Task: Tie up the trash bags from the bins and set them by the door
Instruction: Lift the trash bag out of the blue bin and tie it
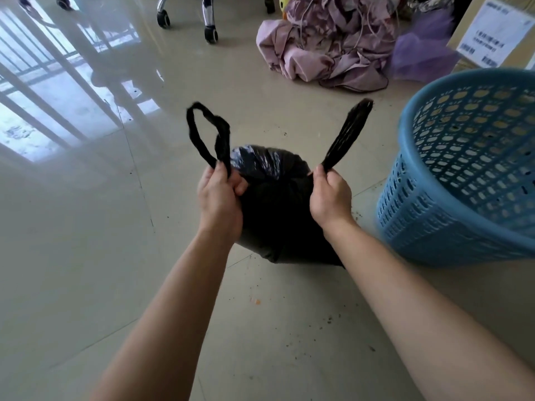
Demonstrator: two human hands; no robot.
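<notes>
A full black trash bag sits on the tiled floor between my two hands. My left hand grips the bag's left handle, whose loop sticks up above my fist. My right hand pinches the right handle, which stands up as a flat strip. The two handles are pulled apart over the bag's gathered top. To the right stands a blue perforated plastic bin, tilted in the view, with no bag inside it.
A heap of pink and purple cloth lies on the floor at the back. A cardboard box with a label is at the top right. Chair castors stand at the top. Crumbs dot the floor near me.
</notes>
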